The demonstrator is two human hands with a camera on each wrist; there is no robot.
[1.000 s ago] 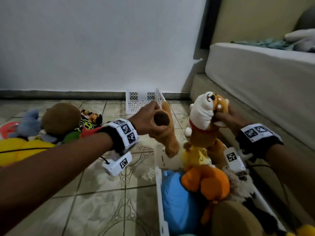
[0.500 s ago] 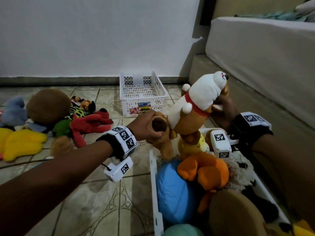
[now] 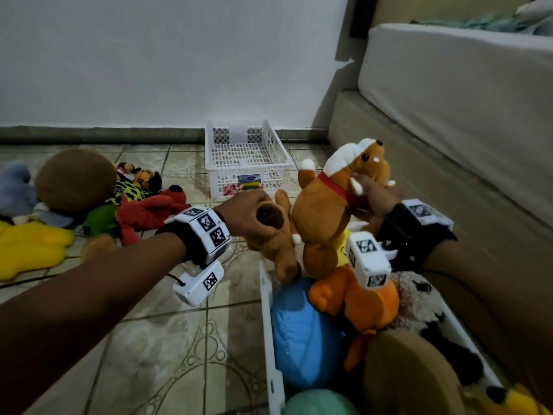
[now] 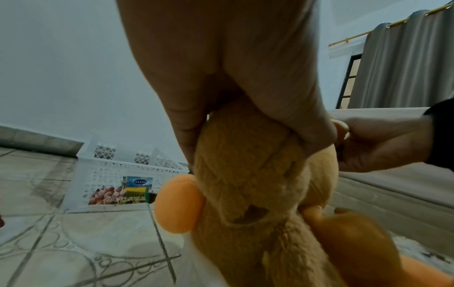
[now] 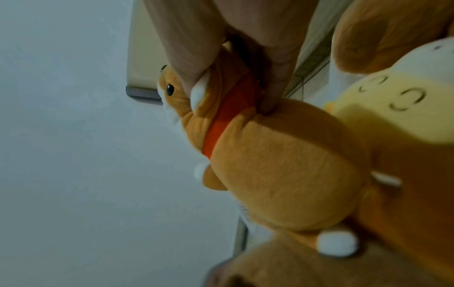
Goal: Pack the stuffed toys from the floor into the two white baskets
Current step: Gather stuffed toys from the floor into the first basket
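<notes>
My left hand (image 3: pixel 254 218) grips a limp brown plush toy (image 3: pixel 279 244) by its upper end, and the toy hangs over the near basket's far left corner. In the left wrist view my fingers (image 4: pixel 245 81) wrap that brown plush toy (image 4: pixel 250 186). My right hand (image 3: pixel 372 194) holds an orange-and-white plush dog (image 3: pixel 324 211) with a red collar by the neck, tilted above the near white basket (image 3: pixel 270 354). The right wrist view shows my fingers (image 5: pixel 196 58) round the dog's (image 5: pixel 277 165) collar. The near basket is packed with blue, orange, brown and yellow toys. A second white basket (image 3: pixel 245 160) stands by the wall.
Several plush toys lie on the tiled floor at left: a brown ball (image 3: pixel 74 178), a red toy (image 3: pixel 149 211), a yellow one (image 3: pixel 30 247) and a grey-blue one (image 3: pixel 15 190). A mattress (image 3: pixel 463 100) on a low base runs along the right.
The dog in my right hand has tipped over from upright to leaning, head toward the right. My view has dropped, bringing the far basket and the floor toys into sight.
</notes>
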